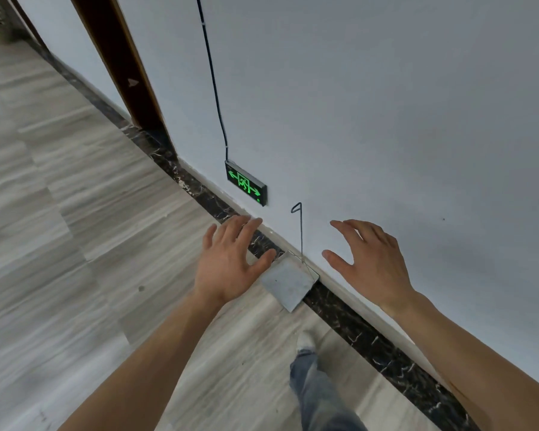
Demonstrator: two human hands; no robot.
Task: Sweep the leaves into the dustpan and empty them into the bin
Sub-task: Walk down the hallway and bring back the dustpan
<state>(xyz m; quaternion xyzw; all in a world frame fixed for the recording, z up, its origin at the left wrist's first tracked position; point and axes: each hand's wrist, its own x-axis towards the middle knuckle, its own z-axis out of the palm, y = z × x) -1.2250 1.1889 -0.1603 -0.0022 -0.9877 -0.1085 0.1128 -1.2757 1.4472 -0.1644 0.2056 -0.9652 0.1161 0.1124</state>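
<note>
Open gap around dustpan handle (pixel 300 227); wall (pixel 386 119) close behind.

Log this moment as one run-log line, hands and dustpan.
left hand: open, empty | right hand: open, empty | dustpan: on floor against wall, ungrasped | leaves, bin: unseen

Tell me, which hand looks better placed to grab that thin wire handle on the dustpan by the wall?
Probably the right hand. It is open and empty, with its fingers just beside the upright wire handle. The left hand, also open, hangs lower, over the dustpan pan's edge, not the handle.
</note>
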